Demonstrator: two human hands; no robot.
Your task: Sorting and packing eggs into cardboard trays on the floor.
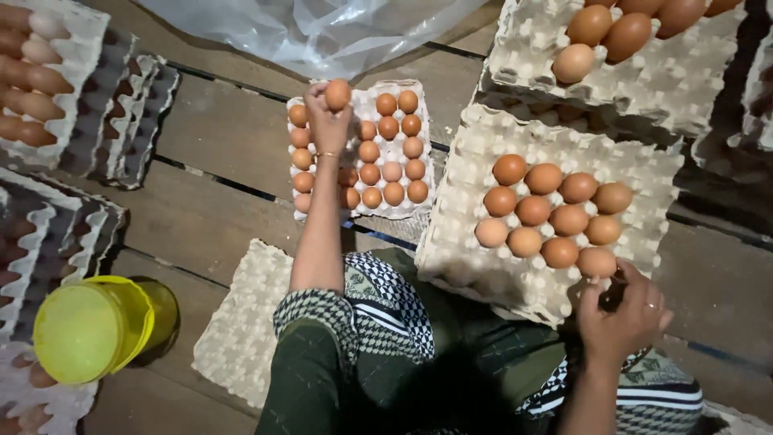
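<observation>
Holding a smooth brown egg [337,94], left hand [326,121] over small tray [423,145]

Dark green sleeves with checked cuffs, a bracelet [327,154], a ring [652,306].

Wooden plank floor [225,137] bears egg trays [555,201], a yellow bucket [88,326] and a plastic bag [314,32].

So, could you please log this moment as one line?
left hand: holds brown egg over small grey pulp egg tray | right hand: touches brown egg on large grey pulp tray
</observation>
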